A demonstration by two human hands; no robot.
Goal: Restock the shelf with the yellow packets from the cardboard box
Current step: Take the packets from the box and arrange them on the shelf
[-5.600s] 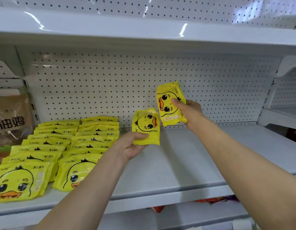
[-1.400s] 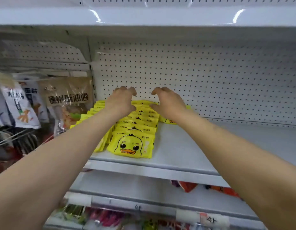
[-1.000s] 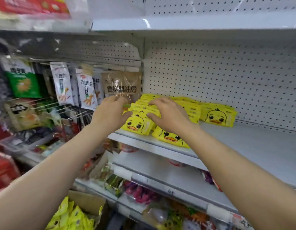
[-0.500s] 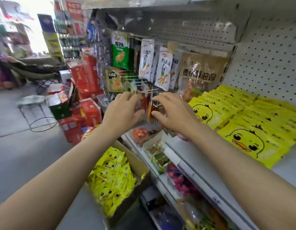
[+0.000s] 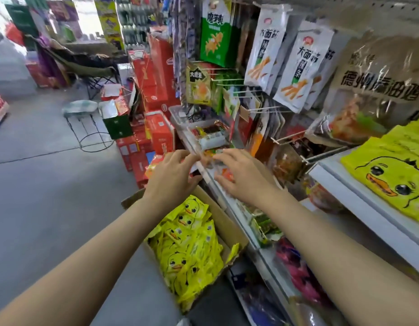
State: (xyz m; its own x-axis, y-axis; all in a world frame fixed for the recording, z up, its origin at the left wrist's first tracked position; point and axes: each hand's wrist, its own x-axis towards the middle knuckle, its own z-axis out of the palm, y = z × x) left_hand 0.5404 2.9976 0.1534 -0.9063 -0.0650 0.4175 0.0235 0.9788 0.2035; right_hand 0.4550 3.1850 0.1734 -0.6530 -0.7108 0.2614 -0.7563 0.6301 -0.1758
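Observation:
An open cardboard box (image 5: 229,228) stands on the floor against the shelving, filled with several yellow duck packets (image 5: 188,245). My left hand (image 5: 172,176) and my right hand (image 5: 242,175) hover side by side above the box's far end, palms down, fingers spread, holding nothing. At the right edge, yellow duck packets (image 5: 392,175) lie on the white shelf (image 5: 359,203), well to the right of my right hand.
Snack bags (image 5: 297,67) hang on wire pegs above and behind my hands. Red cartons (image 5: 154,128) are stacked on the floor beyond the box. Lower shelves (image 5: 262,243) with mixed goods run beside the box. Grey floor (image 5: 51,184) lies to the left.
My view has swung left and down from the shelf to the box. Both hands left the packets on the shelf and came down empty over the box.

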